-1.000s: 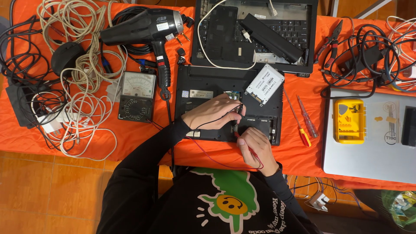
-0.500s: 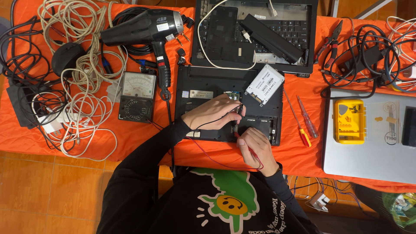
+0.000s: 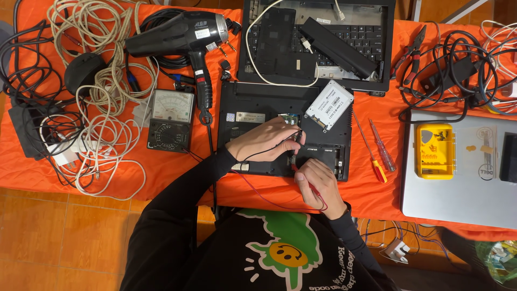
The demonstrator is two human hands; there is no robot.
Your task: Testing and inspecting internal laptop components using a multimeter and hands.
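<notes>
your left hand (image 3: 264, 141) is closed around a black probe (image 3: 297, 141), its tip pressed down into the opened underside of the black laptop (image 3: 253, 108) just ahead of your fingers. your right hand (image 3: 318, 186) is curled around the red probe (image 3: 308, 183), which meets the same laptop at its near edge, close beside your left hand. both leads trail back under your left wrist toward the analogue multimeter (image 3: 170, 119), which sits well out to the left of that hand. as i judge it, the opening up is done: the cover is off, and a silver drive (image 3: 329, 105) lies loose on the base just beyond your left fingertips. probing looks to be in hand now. two screwdrivers (image 3: 375, 151) wait to the right of your right hand, so closing up seems left.
</notes>
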